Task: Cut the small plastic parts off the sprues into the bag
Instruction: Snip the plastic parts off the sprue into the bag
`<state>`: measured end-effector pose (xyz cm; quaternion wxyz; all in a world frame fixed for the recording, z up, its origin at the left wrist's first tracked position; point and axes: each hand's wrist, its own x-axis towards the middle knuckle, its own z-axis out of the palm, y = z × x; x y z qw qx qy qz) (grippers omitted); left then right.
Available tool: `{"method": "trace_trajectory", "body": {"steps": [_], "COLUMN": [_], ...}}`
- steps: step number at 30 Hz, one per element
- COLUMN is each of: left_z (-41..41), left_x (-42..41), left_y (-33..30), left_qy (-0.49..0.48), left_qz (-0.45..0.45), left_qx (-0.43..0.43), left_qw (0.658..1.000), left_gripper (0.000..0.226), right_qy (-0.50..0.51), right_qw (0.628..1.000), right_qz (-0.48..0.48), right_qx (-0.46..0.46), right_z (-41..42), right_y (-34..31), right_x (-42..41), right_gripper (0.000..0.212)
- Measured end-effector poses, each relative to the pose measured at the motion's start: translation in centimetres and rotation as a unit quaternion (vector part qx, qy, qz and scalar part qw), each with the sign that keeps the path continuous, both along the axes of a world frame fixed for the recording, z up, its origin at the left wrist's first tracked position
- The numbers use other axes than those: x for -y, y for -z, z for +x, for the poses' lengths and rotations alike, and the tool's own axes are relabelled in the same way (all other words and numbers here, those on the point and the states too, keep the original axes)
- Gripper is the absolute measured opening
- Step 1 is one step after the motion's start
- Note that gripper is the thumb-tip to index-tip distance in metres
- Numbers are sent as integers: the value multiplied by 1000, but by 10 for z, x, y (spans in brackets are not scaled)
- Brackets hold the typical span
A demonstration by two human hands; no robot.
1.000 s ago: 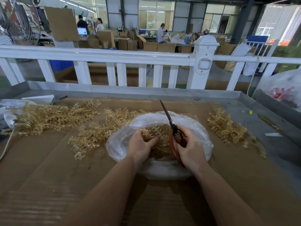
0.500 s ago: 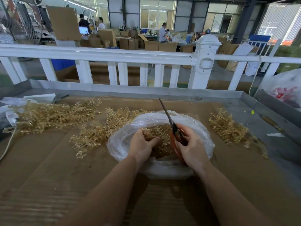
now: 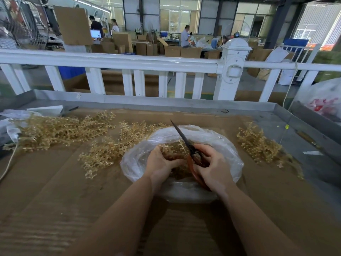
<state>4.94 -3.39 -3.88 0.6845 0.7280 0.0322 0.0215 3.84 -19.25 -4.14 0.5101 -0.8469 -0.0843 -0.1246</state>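
Note:
A clear plastic bag (image 3: 228,145) lies open on the cardboard-covered table, with tan plastic parts inside. My left hand (image 3: 160,163) grips a tan sprue (image 3: 173,147) over the bag's mouth. My right hand (image 3: 212,165) grips orange-handled scissors (image 3: 186,143); their dark blades point up and away to the left, closed together. Both hands are close together above the bag.
Piles of tan sprues lie on the table: a large pile (image 3: 55,130) at the left, one (image 3: 114,148) beside the bag, one (image 3: 258,145) at the right. A white railing (image 3: 129,61) runs behind the table. A white cord (image 3: 9,163) hangs at the left edge.
The hands stay over the bag with the same holds. The scissor blades have shifted very slightly; the sprue remains in my left hand.

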Motion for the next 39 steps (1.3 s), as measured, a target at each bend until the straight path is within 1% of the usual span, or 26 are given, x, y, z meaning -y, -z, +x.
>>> {"method": "trace_trajectory", "body": {"steps": [4,9,13,16,18,22,23,26,29,31,33,39], "left_z": [0,0,3,6,8,12,12,11,11,12,13,14], "left_x": [-1,0,-2,-4,-3,-3,-4,-4,-5,-7,-8,-6], "left_y": [0,-2,-5,-7,-10,-21,-23,-26,-25,-24,-22,-21], "left_qy": [20,15,5,-2,-15,-34,-41,-64,-108,-125,-131,-124], "left_qz": [-24,-66,-49,-91,-107,-242,-254,-221,-197,-179,-181,-211], "left_qx": [-2,6,10,-8,-19,-62,-60,-33,-14,-8,-1,10], "left_qw": [1000,998,999,996,994,968,964,973,974,976,975,970], "left_gripper": [37,37,28,24,25,32,33,33,29,29,30,31], "right_qy": [7,9,25,34,35,35,32,21,-14,-34,-52,-78], "right_qw": [1000,1000,998,998,998,999,999,999,998,997,995,991], "right_qz": [0,16,46,38,21,-7,-14,-37,-51,-56,-72,-96], "right_qx": [10,15,19,35,42,27,18,5,-22,-32,-38,-51], "right_z": [1,-1,-1,-2,-5,-8,-8,-9,-11,-13,-14,-14], "right_y": [0,-2,-7,-12,-16,-17,-17,-15,-18,-21,-24,-29], "right_x": [-1,0,2,2,0,-4,-4,-4,-4,-3,-3,-2], "right_gripper": [54,48,40,32,31,35,35,38,42,40,36,35]}}
